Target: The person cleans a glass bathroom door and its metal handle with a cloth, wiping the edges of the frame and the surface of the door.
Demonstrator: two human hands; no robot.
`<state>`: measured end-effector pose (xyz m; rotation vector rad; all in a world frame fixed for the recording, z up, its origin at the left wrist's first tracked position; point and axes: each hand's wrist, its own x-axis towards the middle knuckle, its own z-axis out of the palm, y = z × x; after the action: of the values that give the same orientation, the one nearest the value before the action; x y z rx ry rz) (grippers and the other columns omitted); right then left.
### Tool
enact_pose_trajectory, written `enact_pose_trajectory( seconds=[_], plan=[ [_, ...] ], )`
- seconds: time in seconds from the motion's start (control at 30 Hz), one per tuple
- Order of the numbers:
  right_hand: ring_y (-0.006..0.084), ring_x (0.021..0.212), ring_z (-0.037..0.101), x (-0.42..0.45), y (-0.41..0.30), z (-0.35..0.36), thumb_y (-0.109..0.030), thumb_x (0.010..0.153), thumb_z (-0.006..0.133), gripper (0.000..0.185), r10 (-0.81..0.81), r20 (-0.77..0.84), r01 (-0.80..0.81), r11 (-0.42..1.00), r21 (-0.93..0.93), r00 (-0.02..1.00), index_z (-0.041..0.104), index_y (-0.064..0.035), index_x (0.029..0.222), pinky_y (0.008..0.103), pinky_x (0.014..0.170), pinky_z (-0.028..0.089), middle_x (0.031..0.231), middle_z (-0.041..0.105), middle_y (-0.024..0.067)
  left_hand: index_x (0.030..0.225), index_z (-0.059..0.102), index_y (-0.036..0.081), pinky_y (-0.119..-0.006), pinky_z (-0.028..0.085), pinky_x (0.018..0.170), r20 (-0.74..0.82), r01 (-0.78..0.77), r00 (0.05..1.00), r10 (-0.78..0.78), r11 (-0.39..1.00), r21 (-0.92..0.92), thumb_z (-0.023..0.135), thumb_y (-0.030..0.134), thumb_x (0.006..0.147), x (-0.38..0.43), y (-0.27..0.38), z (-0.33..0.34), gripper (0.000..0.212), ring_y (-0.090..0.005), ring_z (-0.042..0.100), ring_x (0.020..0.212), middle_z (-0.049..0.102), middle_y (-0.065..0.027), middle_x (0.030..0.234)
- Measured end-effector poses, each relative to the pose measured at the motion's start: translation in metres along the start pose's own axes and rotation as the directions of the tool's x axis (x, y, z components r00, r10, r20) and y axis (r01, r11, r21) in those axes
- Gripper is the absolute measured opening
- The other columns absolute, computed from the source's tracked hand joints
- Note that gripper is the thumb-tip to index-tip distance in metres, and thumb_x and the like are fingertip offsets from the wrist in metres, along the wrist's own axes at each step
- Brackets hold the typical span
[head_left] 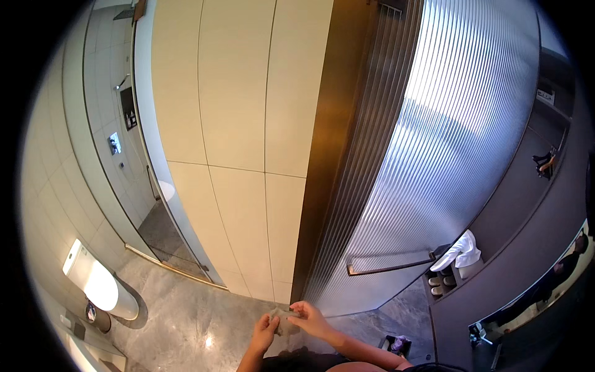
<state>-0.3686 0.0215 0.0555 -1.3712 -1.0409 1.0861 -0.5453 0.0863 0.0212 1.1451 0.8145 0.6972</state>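
Observation:
Low in the middle of the view, a small crumpled greyish cloth (284,325) is stretched between my two hands. My left hand (265,331) pinches its left side, with the thumb on top. At the upper right of the cloth, my right hand (312,320) grips the edge between thumb and fingers. Both hands are in front of my body, above the grey stone-look floor (204,316). The lower part of a beige tiled wall (234,218) rises just beyond them.
A ribbed glass door (418,176) with a bar handle (390,269) stands right. At left are a toilet (104,290), a waste bin (98,318) and a glass-fronted shower (111,139). Slippers (436,286) and white fabric (460,251) sit in a dark wardrobe. A tray (395,346) lies behind my right arm.

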Motion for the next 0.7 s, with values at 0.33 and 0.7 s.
enact_pose_trajectory(
  seconds=[0.33, 0.7],
  plan=[
    [0.0139, 0.089, 0.06, -0.023, 0.0, -0.013, -0.018, 0.09, 0.067, 0.035, 0.456, 0.268, -0.527, 0.768, 0.364, 0.849, 0.054, -0.0016, 0.118, 0.026, 0.074, 0.049, 0.103, 0.06, 0.0049, 0.114, 0.058, 0.001, -0.025, 0.047, 0.075, 0.121, 0.032, 0.992, -0.049, 0.99, 0.136, 0.06, 0.007, 0.092, 0.0, 0.016, 0.002, 0.023, -0.0115, 0.058, 0.086, 0.063, -0.0015, 0.096],
    [0.0163, 0.1, 0.059, -0.012, 0.002, -0.035, -0.006, 0.083, 0.07, 0.04, 0.092, -0.212, -0.073, 0.992, 0.099, 0.973, 0.053, -0.0022, 0.119, 0.0298, 0.08, 0.051, 0.111, 0.059, 0.0056, 0.103, 0.06, 0.001, -0.026, 0.048, 0.07, 0.194, 0.116, 0.977, -0.091, 0.986, -0.124, 0.057, -0.005, 0.079, 0.036, -0.019, -0.004, 0.025, -0.0139, 0.059, 0.08, 0.063, -0.0038, 0.093]
  ],
)
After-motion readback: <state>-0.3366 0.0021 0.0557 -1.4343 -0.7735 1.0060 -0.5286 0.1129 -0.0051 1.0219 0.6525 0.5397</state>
